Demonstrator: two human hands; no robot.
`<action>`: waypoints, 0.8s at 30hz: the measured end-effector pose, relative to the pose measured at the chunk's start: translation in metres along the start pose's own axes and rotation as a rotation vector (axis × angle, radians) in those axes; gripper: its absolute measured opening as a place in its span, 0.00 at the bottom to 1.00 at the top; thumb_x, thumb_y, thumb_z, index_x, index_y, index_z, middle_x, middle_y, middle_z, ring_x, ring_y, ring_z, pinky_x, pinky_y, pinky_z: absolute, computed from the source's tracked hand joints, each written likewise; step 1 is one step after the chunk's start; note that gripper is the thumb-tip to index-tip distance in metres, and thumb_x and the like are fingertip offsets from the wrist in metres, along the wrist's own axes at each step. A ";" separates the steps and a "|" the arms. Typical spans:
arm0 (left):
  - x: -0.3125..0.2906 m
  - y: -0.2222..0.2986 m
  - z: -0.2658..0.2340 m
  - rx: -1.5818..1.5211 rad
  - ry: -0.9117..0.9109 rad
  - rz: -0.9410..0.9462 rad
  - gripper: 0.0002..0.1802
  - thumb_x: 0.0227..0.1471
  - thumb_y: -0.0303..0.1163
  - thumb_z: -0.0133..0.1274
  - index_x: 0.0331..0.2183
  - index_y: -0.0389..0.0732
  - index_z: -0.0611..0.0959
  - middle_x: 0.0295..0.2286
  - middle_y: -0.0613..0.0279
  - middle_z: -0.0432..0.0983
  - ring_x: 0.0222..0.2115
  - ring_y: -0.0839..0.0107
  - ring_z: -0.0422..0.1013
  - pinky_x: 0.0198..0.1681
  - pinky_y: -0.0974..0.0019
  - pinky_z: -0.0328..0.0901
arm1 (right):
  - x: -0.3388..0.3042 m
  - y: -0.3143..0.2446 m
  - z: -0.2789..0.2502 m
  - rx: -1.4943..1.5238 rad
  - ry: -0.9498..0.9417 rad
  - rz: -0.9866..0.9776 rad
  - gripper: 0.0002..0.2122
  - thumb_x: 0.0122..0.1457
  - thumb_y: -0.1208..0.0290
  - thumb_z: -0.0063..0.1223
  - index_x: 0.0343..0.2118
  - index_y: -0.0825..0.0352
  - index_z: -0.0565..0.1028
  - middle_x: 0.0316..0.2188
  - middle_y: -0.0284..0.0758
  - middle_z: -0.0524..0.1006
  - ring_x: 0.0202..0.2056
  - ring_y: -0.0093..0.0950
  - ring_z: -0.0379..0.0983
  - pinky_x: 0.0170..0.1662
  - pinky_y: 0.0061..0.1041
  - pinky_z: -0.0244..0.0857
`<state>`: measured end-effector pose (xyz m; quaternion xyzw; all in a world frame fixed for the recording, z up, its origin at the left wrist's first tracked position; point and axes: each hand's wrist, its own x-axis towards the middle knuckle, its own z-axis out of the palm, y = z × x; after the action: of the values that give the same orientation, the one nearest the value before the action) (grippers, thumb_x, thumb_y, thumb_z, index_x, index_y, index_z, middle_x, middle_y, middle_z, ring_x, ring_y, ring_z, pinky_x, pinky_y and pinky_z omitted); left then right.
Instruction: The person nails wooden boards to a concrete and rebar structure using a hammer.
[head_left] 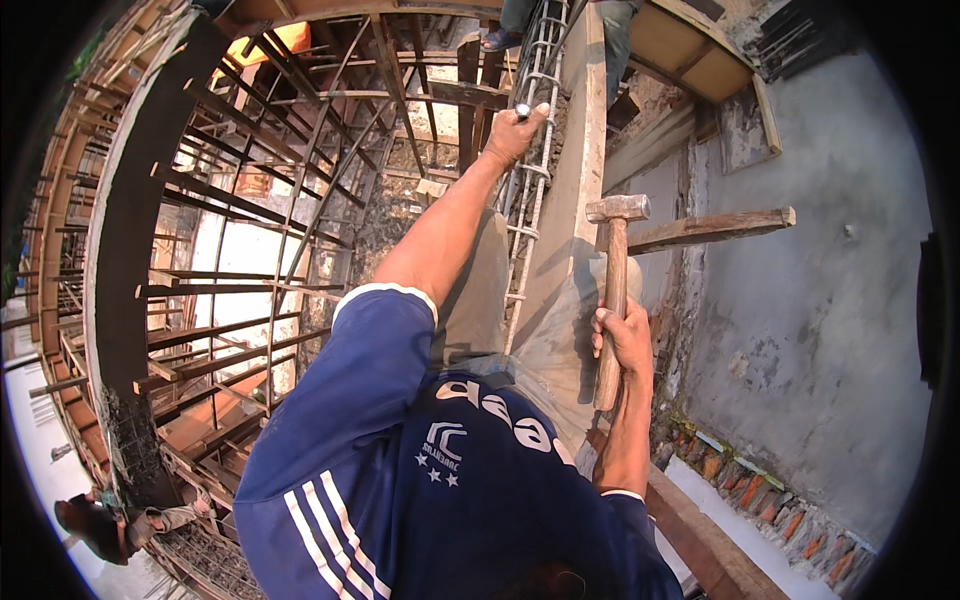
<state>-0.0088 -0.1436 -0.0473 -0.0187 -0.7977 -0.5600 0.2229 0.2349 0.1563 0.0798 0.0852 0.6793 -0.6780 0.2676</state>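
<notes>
My right hand [625, 340] is closed around the wooden handle of a hammer [616, 255], its blocky steel head raised at the far end. Stretched forward, my left hand [513, 138] makes a fist around a metal piece with a shiny round end [522, 111]; the rest of that piece is hidden by the fingers. That fist is at a long cage of steel reinforcing bars [530, 205] with tied loops. Along the cage's right side runs a wooden formwork board [580, 150]. The hammer is right of this board and apart from it.
Wooden props and beams [250, 205] fill a deep drop on the left. A rough timber [715, 230] juts out toward a grey concrete surface [810, 300] on the right. Another person's leg [617, 45] stands ahead by the cage; a second person [110, 525] is at lower left.
</notes>
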 end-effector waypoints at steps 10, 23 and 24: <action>-0.009 0.031 0.004 -0.264 -0.113 -0.198 0.21 0.56 0.45 0.59 0.23 0.36 0.81 0.18 0.73 0.67 0.21 0.81 0.59 0.25 0.68 0.59 | -0.073 -0.297 0.063 -0.018 -0.011 -1.479 0.13 0.58 0.72 0.53 0.42 0.74 0.68 0.23 0.37 0.70 0.21 0.24 0.68 0.23 0.26 0.64; -0.002 -0.004 0.021 -0.268 -0.058 -0.068 0.21 0.55 0.45 0.58 0.22 0.36 0.82 0.15 0.66 0.70 0.19 0.77 0.62 0.24 0.64 0.61 | -0.004 -0.181 0.074 -0.468 -0.121 -0.294 0.10 0.57 0.72 0.54 0.38 0.72 0.70 0.17 0.27 0.68 0.14 0.16 0.65 0.16 0.18 0.59; -0.008 -0.004 0.027 -0.236 -0.080 -0.101 0.24 0.55 0.47 0.58 0.20 0.36 0.80 0.13 0.66 0.67 0.18 0.76 0.59 0.23 0.63 0.59 | -0.024 -0.215 0.077 -0.426 -0.071 -0.441 0.10 0.57 0.72 0.55 0.38 0.72 0.70 0.18 0.26 0.68 0.15 0.15 0.64 0.18 0.17 0.57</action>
<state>-0.0115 -0.1189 -0.0617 -0.0269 -0.7343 -0.6594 0.1586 0.1713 0.0731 0.2842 -0.1460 0.7984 -0.5648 0.1492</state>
